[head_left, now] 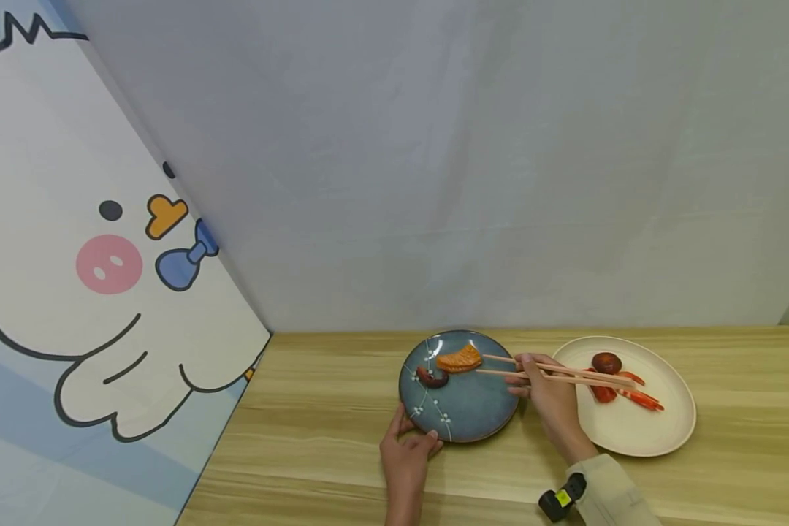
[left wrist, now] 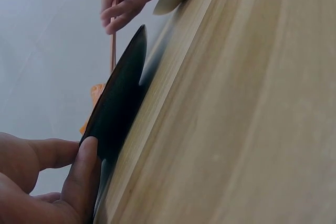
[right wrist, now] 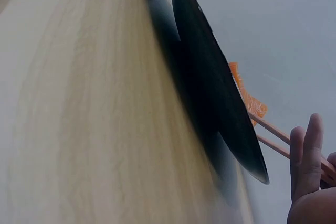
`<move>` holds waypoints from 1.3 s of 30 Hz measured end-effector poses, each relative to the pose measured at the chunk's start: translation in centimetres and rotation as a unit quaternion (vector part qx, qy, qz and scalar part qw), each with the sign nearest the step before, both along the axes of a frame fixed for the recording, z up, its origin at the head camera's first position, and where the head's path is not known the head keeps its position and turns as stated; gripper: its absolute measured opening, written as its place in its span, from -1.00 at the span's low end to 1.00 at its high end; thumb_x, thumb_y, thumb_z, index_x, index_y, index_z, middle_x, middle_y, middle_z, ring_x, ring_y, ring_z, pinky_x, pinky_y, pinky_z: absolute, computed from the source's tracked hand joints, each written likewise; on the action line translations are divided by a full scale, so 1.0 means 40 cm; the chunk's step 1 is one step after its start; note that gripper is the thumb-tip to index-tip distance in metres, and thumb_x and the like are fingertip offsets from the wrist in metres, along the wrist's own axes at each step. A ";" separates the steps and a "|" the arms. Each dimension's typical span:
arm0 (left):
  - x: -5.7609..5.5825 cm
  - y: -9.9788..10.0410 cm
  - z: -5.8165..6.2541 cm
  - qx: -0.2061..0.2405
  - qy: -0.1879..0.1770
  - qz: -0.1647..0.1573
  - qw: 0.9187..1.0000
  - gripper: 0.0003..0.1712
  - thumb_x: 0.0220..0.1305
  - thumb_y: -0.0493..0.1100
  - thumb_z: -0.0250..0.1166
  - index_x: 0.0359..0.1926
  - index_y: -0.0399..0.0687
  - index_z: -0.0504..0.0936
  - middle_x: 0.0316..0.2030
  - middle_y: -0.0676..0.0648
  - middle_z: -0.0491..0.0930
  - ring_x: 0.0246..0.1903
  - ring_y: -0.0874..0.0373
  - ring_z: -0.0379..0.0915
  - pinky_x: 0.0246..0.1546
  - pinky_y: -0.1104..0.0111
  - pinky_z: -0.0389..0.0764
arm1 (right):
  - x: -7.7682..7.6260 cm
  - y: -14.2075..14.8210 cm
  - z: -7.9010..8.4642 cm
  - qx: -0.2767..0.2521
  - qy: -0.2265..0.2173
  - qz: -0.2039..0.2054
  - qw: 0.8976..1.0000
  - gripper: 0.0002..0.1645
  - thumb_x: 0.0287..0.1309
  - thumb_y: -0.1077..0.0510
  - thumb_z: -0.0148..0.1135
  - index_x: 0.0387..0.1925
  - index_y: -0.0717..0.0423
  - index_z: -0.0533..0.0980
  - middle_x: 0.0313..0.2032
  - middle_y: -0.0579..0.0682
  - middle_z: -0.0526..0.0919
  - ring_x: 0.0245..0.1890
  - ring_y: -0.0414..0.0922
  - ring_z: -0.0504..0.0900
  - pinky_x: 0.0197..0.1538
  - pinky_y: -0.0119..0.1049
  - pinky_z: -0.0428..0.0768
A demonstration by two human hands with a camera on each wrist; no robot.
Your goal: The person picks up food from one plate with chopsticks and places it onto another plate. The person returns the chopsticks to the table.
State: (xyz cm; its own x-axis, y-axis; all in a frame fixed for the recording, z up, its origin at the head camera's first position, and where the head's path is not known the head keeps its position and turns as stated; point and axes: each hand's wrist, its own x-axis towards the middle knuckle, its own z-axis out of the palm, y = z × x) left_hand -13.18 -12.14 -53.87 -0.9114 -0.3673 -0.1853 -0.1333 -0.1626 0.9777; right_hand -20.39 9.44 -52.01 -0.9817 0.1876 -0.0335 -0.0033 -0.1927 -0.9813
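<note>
A round blue plate [head_left: 480, 409] with a white blossom pattern sits on the wooden table, and my left hand [head_left: 405, 456] pinches its near-left rim between thumb and fingers. On it lie an orange piece with pale lines, like a salmon slice [head_left: 459, 359], and a dark reddish-brown curved piece [head_left: 432, 378]. My right hand [head_left: 555, 402] holds a pair of light wooden chopsticks [head_left: 496, 372] over the plate's right side. Their tips are spread slightly apart, right at the salmon slice's right end. In the right wrist view the salmon slice [right wrist: 253, 104] shows above the plate's rim, overlapping the chopstick tips.
A cream plate [head_left: 638, 435] stands to the right, partly behind my right hand and the chopsticks. It bears a round brown piece [head_left: 607, 363], a red piece [head_left: 603, 394] and red-and-white strips [head_left: 643, 399]. A grey wall [head_left: 434, 183] rises behind the table [head_left: 302, 409].
</note>
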 end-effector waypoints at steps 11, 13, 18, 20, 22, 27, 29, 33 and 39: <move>-0.004 0.002 -0.004 -0.002 -0.006 0.002 1.000 -0.01 0.13 -0.66 0.36 0.56 -0.53 0.14 0.07 -0.37 0.36 -0.41 0.21 0.55 -0.30 0.42 0.84 | -0.011 -0.012 0.002 -0.005 -0.016 -0.001 1.000 -0.54 0.63 0.18 0.05 0.21 0.56 0.49 -0.28 -0.04 0.71 -0.38 -0.28 0.80 -0.21 -0.33 0.86; -0.004 0.002 -0.004 -0.001 -0.005 0.001 1.000 -0.01 0.13 -0.66 0.36 0.55 -0.53 0.15 0.06 -0.37 0.36 -0.42 0.21 0.55 -0.30 0.42 0.84 | -0.013 -0.014 0.003 -0.007 -0.017 -0.001 1.000 -0.55 0.63 0.19 0.05 0.21 0.57 0.49 -0.27 -0.04 0.70 -0.38 -0.28 0.80 -0.22 -0.33 0.86; -0.003 0.002 0.001 0.000 -0.006 0.000 1.000 -0.01 0.12 -0.67 0.36 0.55 -0.53 0.15 0.06 -0.36 0.36 -0.41 0.21 0.56 -0.29 0.42 0.84 | -0.016 -0.017 0.005 -0.011 -0.014 -0.005 1.000 -0.57 0.62 0.21 0.05 0.19 0.57 0.49 -0.27 -0.03 0.69 -0.39 -0.26 0.80 -0.23 -0.32 0.87; -0.003 0.002 0.001 0.000 -0.006 0.000 1.000 -0.01 0.11 -0.67 0.36 0.55 -0.52 0.16 0.06 -0.36 0.36 -0.41 0.22 0.56 -0.29 0.42 0.84 | -0.017 -0.017 0.006 -0.011 -0.013 -0.004 1.000 -0.56 0.62 0.20 0.05 0.19 0.57 0.48 -0.27 -0.02 0.69 -0.39 -0.26 0.80 -0.23 -0.32 0.87; -0.004 0.002 0.001 0.001 -0.006 0.001 1.000 -0.01 0.11 -0.68 0.36 0.55 -0.52 0.16 0.06 -0.36 0.35 -0.41 0.22 0.56 -0.29 0.41 0.84 | -0.019 -0.018 0.006 -0.009 -0.014 -0.002 1.000 -0.56 0.63 0.20 0.05 0.21 0.57 0.48 -0.27 -0.01 0.68 -0.39 -0.26 0.80 -0.23 -0.32 0.87; -0.005 0.000 -0.003 0.002 -0.009 0.001 1.000 -0.01 0.12 -0.67 0.36 0.56 -0.52 0.16 0.06 -0.36 0.35 -0.41 0.21 0.55 -0.29 0.41 0.85 | -0.026 -0.023 0.005 -0.009 -0.019 0.004 1.000 -0.54 0.63 0.18 0.04 0.24 0.55 0.47 -0.24 0.03 0.68 -0.38 -0.26 0.80 -0.20 -0.33 0.86; -0.005 -0.001 -0.004 0.003 -0.010 0.000 1.000 0.00 0.12 -0.67 0.37 0.56 -0.52 0.15 0.07 -0.36 0.34 -0.41 0.21 0.54 -0.29 0.41 0.85 | -0.029 -0.025 0.003 -0.008 -0.024 0.005 1.000 -0.54 0.63 0.17 0.04 0.25 0.53 0.47 -0.23 0.03 0.69 -0.39 -0.27 0.80 -0.20 -0.34 0.86; -0.005 -0.002 -0.004 0.004 -0.011 -0.001 1.000 0.00 0.12 -0.66 0.37 0.56 -0.51 0.15 0.07 -0.37 0.35 -0.41 0.21 0.54 -0.29 0.40 0.85 | -0.036 -0.029 0.002 -0.007 -0.026 0.005 1.000 -0.55 0.63 0.19 0.04 0.24 0.55 0.48 -0.23 0.04 0.69 -0.43 -0.29 0.79 -0.22 -0.36 0.86; -0.003 -0.001 0.002 0.007 -0.009 0.000 1.000 -0.01 0.12 -0.66 0.37 0.55 -0.52 0.16 0.07 -0.37 0.36 -0.42 0.22 0.55 -0.29 0.40 0.85 | -0.040 -0.033 0.006 -0.017 -0.029 0.011 0.999 -0.55 0.62 0.23 0.04 0.24 0.58 0.47 -0.26 0.01 0.69 -0.46 -0.29 0.78 -0.25 -0.39 0.85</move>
State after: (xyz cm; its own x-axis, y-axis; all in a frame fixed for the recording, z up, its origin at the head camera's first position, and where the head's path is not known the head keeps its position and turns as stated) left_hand -13.31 -12.20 -53.80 -0.9078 -0.3652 -0.2062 -0.1499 -0.1767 0.9728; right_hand -22.01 8.14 -51.77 -0.9816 0.1647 -0.0962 0.0575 -0.2252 -0.9726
